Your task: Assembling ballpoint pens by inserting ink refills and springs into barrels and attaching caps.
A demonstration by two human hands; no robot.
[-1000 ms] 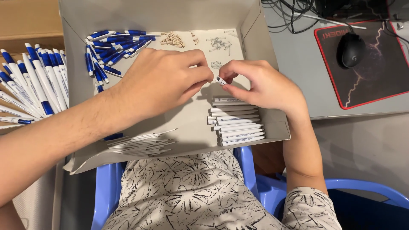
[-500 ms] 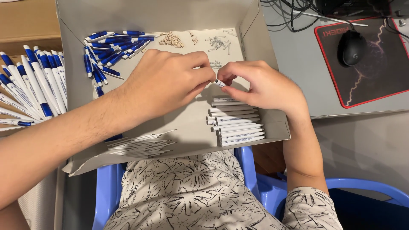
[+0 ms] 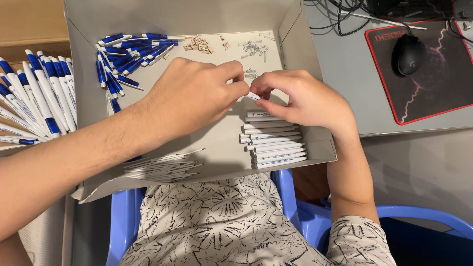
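Note:
Over a shallow cardboard box [image 3: 88, 98] on my lap, my left hand [image 3: 192, 96] and my right hand [image 3: 305, 98] meet fingertip to fingertip. Together they pinch a short white pen barrel [image 3: 253, 96]; most of it is hidden in my right fist. Below my right hand lies a stack of white pen barrels [image 3: 273, 140]. A heap of thin white refills [image 3: 162, 167] lies at the box's near edge. Blue pen parts [image 3: 128, 54] are piled at the far left, with small beige pieces [image 3: 198, 44] and small metal springs [image 3: 252, 48] at the far wall.
Finished blue-and-white pens [image 3: 34, 93] lie in a row left of the box. On the grey desk at the right sits a black mouse [image 3: 409, 53] on a black, red-edged mouse pad [image 3: 423, 69], cables behind it. A blue plastic chair [image 3: 295, 212] is under me.
My hands have stayed almost still, with only small finger movements on the white barrel between them.

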